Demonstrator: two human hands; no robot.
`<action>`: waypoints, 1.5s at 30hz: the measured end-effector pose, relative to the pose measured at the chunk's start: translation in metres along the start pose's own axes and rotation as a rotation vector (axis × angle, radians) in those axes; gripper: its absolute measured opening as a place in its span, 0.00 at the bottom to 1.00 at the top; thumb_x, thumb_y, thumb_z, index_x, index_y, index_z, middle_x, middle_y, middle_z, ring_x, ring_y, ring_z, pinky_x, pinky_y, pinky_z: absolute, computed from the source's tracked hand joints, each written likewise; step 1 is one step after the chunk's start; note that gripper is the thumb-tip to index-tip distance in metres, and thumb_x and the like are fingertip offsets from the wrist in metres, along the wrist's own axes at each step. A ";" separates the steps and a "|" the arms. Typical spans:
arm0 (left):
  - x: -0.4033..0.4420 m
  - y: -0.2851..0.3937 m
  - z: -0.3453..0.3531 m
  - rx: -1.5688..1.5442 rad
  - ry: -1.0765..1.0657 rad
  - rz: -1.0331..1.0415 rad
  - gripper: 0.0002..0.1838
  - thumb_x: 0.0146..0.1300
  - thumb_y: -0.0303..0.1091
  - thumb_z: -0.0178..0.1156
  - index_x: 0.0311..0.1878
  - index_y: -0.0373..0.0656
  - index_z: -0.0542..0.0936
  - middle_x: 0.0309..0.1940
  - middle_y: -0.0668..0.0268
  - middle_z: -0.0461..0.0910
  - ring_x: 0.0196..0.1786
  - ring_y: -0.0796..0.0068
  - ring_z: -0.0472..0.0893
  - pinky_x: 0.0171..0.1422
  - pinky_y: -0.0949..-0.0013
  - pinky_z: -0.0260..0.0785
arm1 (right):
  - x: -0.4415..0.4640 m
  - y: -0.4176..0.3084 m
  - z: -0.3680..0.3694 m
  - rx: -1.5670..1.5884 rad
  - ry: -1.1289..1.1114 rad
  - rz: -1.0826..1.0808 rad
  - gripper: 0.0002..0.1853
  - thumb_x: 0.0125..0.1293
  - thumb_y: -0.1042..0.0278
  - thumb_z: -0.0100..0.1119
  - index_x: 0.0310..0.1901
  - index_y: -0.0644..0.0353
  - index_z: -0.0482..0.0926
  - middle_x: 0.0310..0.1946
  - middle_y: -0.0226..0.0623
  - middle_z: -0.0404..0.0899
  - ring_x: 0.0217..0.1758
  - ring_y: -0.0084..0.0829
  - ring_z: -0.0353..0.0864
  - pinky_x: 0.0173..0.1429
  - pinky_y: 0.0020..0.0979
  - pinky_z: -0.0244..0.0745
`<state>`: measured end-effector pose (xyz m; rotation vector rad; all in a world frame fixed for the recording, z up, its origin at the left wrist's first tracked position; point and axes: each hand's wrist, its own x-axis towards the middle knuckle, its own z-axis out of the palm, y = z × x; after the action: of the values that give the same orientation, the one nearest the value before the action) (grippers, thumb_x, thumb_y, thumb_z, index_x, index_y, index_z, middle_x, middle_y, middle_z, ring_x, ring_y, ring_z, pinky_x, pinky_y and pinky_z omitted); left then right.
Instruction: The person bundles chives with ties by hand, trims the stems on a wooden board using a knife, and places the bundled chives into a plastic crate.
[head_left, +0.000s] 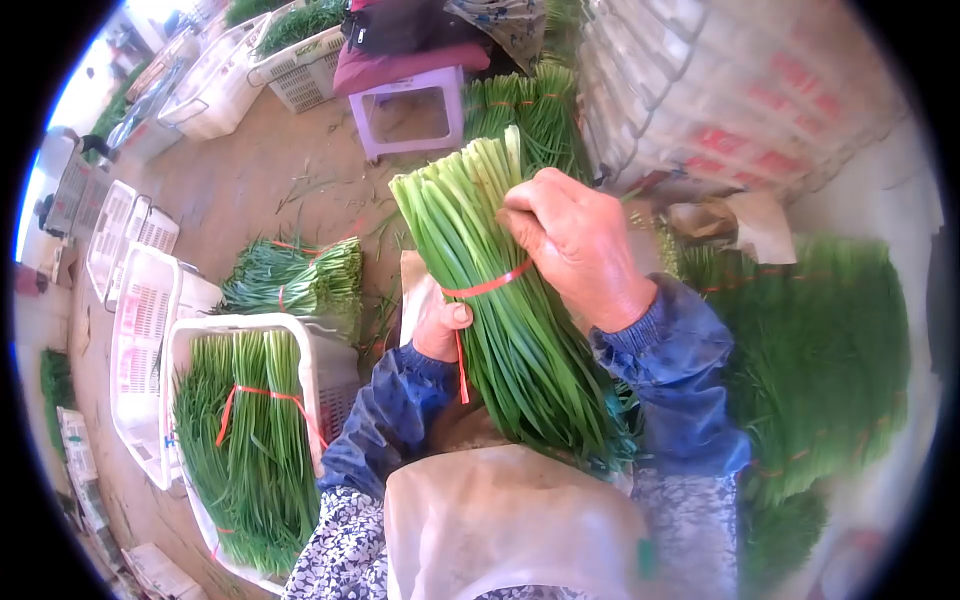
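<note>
A thick bundle of garlic chives [490, 290], pale cut ends up and dark green leaves hanging toward my lap, is tilted in front of me. Around its middle runs a red tie band [488, 282], with a loose tail dangling on the left. My left hand [443, 330] grips the bundle from the left and below, its thumb over the front near the band; the other fingers are hidden behind. My right hand [580, 240] is closed in a pinch against the right side of the pale stems. Whatever it pinches is too small to make out.
At lower left, a white plastic crate [312, 390] holds banded chives. More bundles [295, 280] lie behind it, and a large pile [810, 350] is at right. A purple stool [455, 110] stands ahead. White crates [145, 370] line the left; stacked crates [700, 90] rise at upper right.
</note>
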<state>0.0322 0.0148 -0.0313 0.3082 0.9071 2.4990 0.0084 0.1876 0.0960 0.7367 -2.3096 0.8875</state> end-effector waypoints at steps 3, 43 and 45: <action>-0.001 -0.006 -0.004 -0.039 0.020 0.001 0.44 0.43 0.39 0.75 0.65 0.38 0.68 0.54 0.62 0.78 0.53 0.66 0.80 0.58 0.62 0.76 | 0.002 0.022 -0.017 -0.166 0.184 0.112 0.04 0.65 0.70 0.62 0.38 0.59 0.78 0.28 0.43 0.79 0.31 0.45 0.79 0.35 0.37 0.73; 0.184 0.119 0.074 1.394 -0.766 -0.372 0.51 0.37 0.23 0.75 0.70 0.36 0.65 0.60 0.64 0.76 0.62 0.74 0.72 0.71 0.69 0.60 | -0.209 0.149 -0.102 -0.656 0.039 0.886 0.28 0.57 0.72 0.54 0.63 0.52 0.67 0.43 0.56 0.81 0.49 0.55 0.81 0.53 0.50 0.76; 0.191 0.061 0.033 1.342 -0.803 -0.521 0.51 0.37 0.22 0.75 0.70 0.35 0.65 0.60 0.65 0.76 0.61 0.74 0.73 0.70 0.69 0.61 | -0.260 0.168 -0.041 -0.586 -0.156 0.998 0.28 0.57 0.71 0.56 0.62 0.49 0.68 0.49 0.53 0.76 0.50 0.54 0.80 0.51 0.49 0.77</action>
<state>-0.1425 0.0859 0.0434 1.1599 1.7822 0.8186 0.0917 0.3987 -0.1186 -0.6794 -2.8540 0.4401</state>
